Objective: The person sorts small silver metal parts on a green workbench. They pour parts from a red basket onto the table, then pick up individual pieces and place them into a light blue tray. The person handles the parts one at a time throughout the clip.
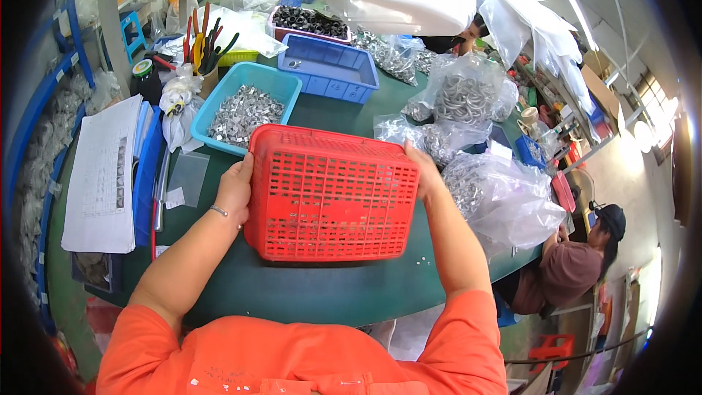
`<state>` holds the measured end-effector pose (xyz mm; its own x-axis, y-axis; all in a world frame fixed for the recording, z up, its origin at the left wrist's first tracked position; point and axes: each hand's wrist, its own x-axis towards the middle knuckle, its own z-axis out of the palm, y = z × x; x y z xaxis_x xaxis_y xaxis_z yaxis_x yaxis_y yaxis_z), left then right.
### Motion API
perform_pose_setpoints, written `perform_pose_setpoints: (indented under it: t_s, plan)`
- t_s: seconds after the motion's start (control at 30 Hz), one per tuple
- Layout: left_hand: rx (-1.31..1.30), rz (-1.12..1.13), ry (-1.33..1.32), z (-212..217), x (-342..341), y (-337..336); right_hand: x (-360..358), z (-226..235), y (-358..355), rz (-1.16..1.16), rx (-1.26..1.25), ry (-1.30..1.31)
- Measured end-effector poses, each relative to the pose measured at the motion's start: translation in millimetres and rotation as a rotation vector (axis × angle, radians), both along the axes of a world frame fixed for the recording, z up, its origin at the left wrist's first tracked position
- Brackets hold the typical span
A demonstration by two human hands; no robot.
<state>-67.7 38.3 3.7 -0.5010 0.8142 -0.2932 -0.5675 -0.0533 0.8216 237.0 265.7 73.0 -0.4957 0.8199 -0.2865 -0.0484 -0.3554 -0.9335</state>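
Orange sleeves frame a red perforated basket [330,194] lifted over the green table [307,285], left hand [235,184] and right hand [420,170] clamped on its sides; tipped, small metal parts could spill beside it.

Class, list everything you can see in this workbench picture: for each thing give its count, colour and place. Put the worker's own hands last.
red basket: one, red, table centre, tilted
tray of metal parts: one, light blue, behind the basket
blue tray: one, blue, further back
bags of metal parts: several, clear, right side
paper sheets: one stack, white, left
table: one, dark green
left hand: on the basket's left side
right hand: on its right side
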Motion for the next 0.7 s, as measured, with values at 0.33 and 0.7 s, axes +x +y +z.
perform_pose_setpoints:
  t_s: [0.33,0.7]
  plan:
    - [-0.009,-0.130,-0.268,4,-4,-8,30,-40,-91,-0.168,-0.072,-0.116]
    - [0.057,-0.190,-0.341,17,-8,-22,30,-42,-92,-0.275,-0.287,0.108]
